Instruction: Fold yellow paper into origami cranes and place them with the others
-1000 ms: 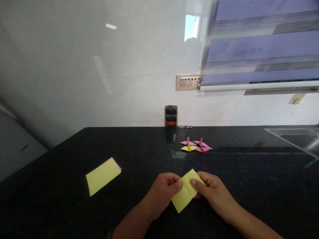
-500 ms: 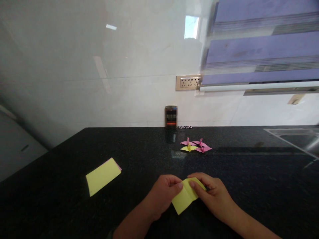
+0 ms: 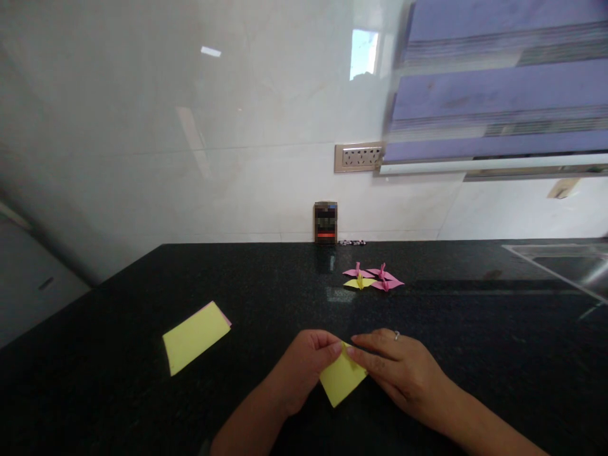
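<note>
One yellow paper [image 3: 339, 382], left hand [image 3: 304, 364] pinching, right hand [image 3: 403, 373] flat atop, box [image 3: 325, 222] label blurred

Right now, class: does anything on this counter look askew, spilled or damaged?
Nothing spilled or torn. Only the yellow sheet at left lies slanted on the counter, a pink edge showing beneath. The left hand pinches the folded paper; the right hand rests on it.

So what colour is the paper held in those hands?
The paper is plain yellow, seen in the head view.
</note>
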Demonstrator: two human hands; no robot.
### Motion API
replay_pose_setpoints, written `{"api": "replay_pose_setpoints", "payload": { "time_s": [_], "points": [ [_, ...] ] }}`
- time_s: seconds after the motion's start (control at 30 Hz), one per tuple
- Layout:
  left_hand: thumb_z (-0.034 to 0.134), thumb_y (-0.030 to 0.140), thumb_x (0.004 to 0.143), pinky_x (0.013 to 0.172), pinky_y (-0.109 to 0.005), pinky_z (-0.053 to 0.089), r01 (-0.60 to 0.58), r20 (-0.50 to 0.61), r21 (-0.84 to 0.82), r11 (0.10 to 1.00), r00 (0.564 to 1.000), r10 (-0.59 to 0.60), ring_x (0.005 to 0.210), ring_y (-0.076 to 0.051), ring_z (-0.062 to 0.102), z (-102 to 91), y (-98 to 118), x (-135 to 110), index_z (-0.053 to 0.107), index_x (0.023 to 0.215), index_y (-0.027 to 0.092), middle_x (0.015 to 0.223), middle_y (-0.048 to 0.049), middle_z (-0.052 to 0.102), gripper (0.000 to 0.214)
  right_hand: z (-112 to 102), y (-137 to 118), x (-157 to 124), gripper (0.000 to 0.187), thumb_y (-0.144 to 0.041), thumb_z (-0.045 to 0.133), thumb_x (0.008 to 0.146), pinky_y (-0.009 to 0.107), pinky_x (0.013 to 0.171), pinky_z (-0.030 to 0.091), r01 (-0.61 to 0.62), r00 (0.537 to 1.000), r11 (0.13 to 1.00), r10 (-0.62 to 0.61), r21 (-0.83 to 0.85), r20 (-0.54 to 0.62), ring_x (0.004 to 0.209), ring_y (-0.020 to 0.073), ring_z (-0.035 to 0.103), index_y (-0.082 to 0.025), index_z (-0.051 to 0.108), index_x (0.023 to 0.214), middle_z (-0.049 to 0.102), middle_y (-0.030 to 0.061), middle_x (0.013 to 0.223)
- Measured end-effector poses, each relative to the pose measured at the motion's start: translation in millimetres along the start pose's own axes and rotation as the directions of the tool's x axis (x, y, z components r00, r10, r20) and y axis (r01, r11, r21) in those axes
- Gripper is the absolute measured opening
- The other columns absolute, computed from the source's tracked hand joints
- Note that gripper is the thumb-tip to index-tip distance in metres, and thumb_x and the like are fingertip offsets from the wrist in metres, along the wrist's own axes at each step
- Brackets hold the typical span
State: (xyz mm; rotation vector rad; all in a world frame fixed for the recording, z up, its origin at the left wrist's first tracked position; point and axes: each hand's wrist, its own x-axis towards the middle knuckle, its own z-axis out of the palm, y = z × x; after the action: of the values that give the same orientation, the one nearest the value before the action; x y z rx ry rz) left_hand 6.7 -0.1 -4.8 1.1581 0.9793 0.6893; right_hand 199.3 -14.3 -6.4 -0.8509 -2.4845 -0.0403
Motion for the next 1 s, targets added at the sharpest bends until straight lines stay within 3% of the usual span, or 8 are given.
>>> {"api": "replay_pose_setpoints", "payload": {
  "time_s": [0.27,0.47,0.73,1.0],
  "points": [
    [0.055,0.031,0.07,0.055,-0.024,0.034,-0.009,0.015,-0.015,1.0,1.0,0.009,0.058,-0.011,0.049,-3.5,-5.0,1.8,0.061,0.075,0.009,0.066,-0.0046,0.06,0.024,-6.4,-4.1,4.8,0.033,-0.017,0.043,0.082,0.026,0.066,0.047,0.042,0.998,0.999,-0.042,0.005,0.054,0.08,0.0147,0.057,-0.023,0.048,0.115,0.06,0.0073,0.101],
    [0.058,0.029,0.066,0.056,-0.023,0.034,0.019,0.027,-0.067,0.998,0.999,-0.017,0.057,-0.011,0.049,-0.9,-0.7,0.3,0.061,0.073,0.009,0.066,-0.0042,0.06,0.021,-5.0,-4.6,3.9,0.038,-0.014,0.04,0.083,0.029,0.067,0.046,0.001,0.996,0.997,-0.007,0.073,0.087,0.083,0.016,0.055,-0.022,0.041,0.12,0.058,0.0072,0.103],
    [0.054,0.03,0.068,0.054,-0.023,0.033,-0.003,-0.026,0.111,0.994,1.0,0.006,0.058,-0.011,0.048,0.5,-11.3,4.9,0.061,0.077,0.009,0.066,-0.0043,0.059,0.024,0.2,-6.4,3.2,0.034,-0.013,0.042,0.082,0.028,0.067,0.046,-0.019,1.0,0.99,0.018,0.139,0.013,0.082,0.0157,0.055,-0.018,0.044,0.115,0.061,0.0069,0.097],
    [0.049,0.028,0.071,0.056,-0.023,0.035,-0.046,-0.046,0.267,0.963,0.997,0.06,0.061,-0.013,0.049,4.8,-5.6,3.9,0.063,0.077,0.011,0.067,-0.0031,0.059,0.023,-0.2,-9.9,4.1,0.032,-0.012,0.041,0.082,0.029,0.065,0.046,-0.007,0.999,0.992,0.003,0.124,0.037,0.079,0.0167,0.055,-0.018,0.046,0.114,0.061,0.0071,0.087]
  ]
}}
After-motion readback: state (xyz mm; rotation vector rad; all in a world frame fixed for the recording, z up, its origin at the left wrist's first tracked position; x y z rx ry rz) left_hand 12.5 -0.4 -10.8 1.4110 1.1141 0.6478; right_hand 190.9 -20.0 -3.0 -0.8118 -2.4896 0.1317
